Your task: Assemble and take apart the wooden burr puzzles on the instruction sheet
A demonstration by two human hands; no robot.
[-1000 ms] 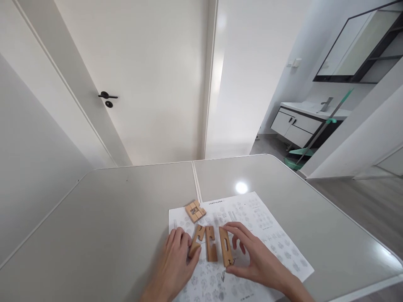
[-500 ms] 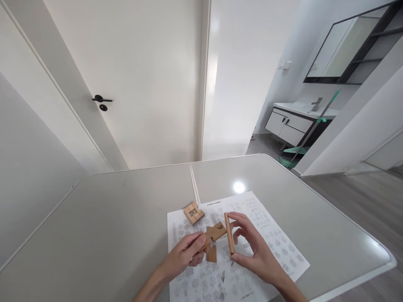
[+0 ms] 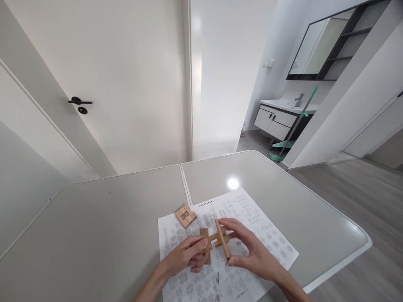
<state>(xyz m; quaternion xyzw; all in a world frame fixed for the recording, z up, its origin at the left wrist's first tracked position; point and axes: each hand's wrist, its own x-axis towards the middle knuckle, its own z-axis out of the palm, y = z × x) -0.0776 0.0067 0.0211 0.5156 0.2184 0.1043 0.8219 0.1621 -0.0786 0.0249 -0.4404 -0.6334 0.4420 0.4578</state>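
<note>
My left hand (image 3: 188,252) pinches a notched wooden puzzle piece (image 3: 206,246) between thumb and fingers, above the paper. My right hand (image 3: 248,247) grips a flat wooden piece (image 3: 223,239) seen edge-on, its fingertips at the top end and thumb at the bottom. The two pieces are close together at the middle; whether they interlock I cannot tell. Under the left fingers, part of another wooden piece (image 3: 208,259) shows, mostly hidden. A small square assembly of wooden blocks (image 3: 185,216) lies at the paper's upper left corner.
The printed instruction sheet (image 3: 264,235) lies on the grey table (image 3: 110,235), which has a white seam and rim. Behind it stand a white door (image 3: 132,84) with a black handle (image 3: 80,102), and a washbasin cabinet (image 3: 277,119) with a green broom and dustpan (image 3: 277,156).
My left hand has turned its piece, and my right hand has brought its flat piece against or across the other's end. The view has shifted slightly to the right.
</note>
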